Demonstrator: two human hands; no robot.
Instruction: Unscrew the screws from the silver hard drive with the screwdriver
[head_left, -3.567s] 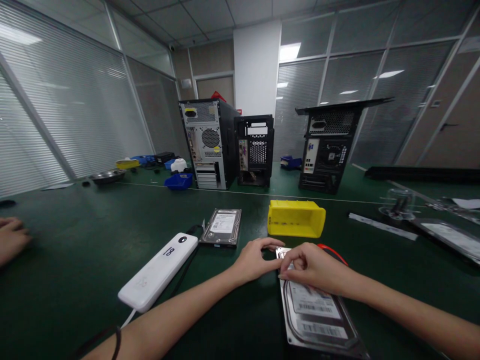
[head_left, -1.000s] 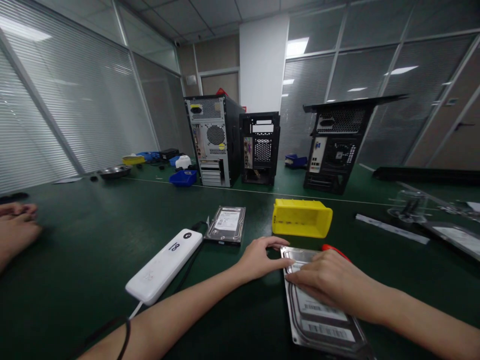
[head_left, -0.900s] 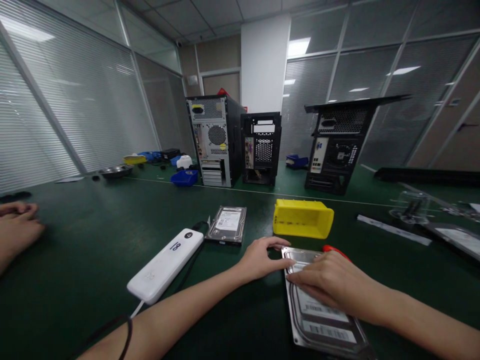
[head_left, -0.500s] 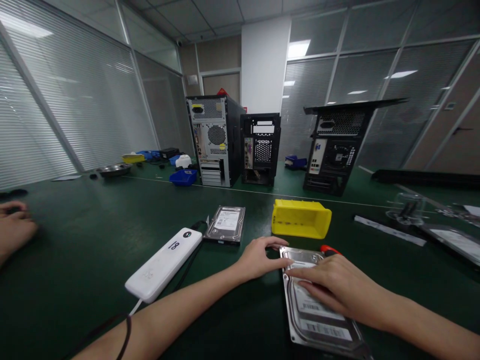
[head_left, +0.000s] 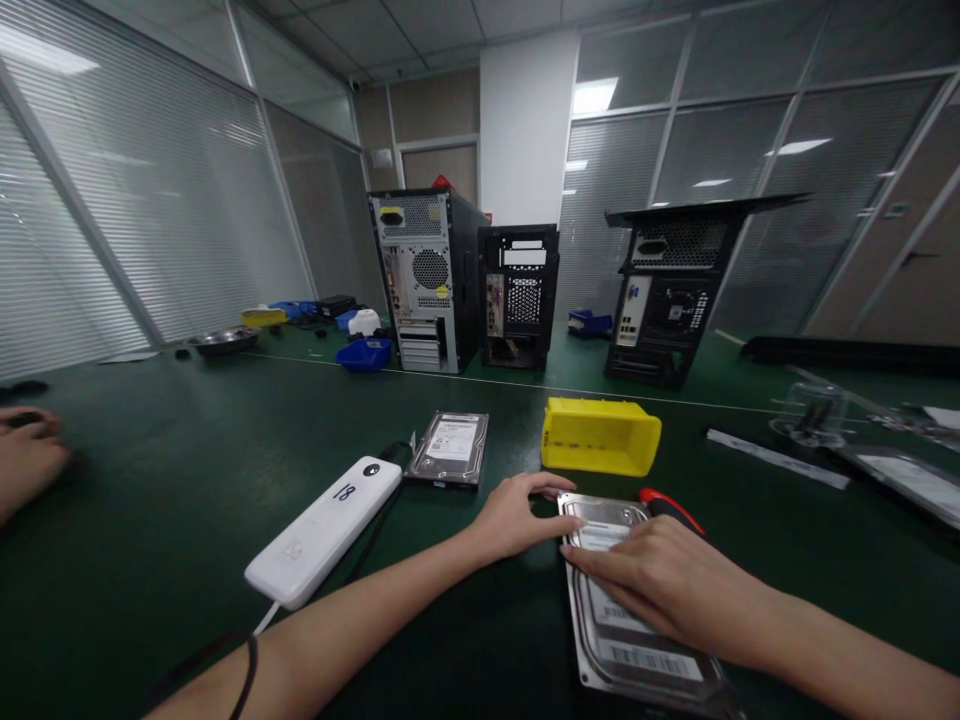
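Note:
A silver hard drive lies flat on the green table right in front of me. My left hand rests at its far left corner, fingertips touching the edge. My right hand lies palm down on top of the drive's label, fingers spread and flat. A red-handled screwdriver lies just right of the drive, partly hidden by my right hand. A yellow bin lies on its side behind the drive.
A second hard drive and a white power bank with a cable lie to the left. Three computer cases stand at the back. Another person's hand rests at the far left. Blue bins and metal panels sit around.
My right hand went from pinching at the drive's far end to lying flat on the drive, then slid slightly toward me. My left hand stays at the corner.

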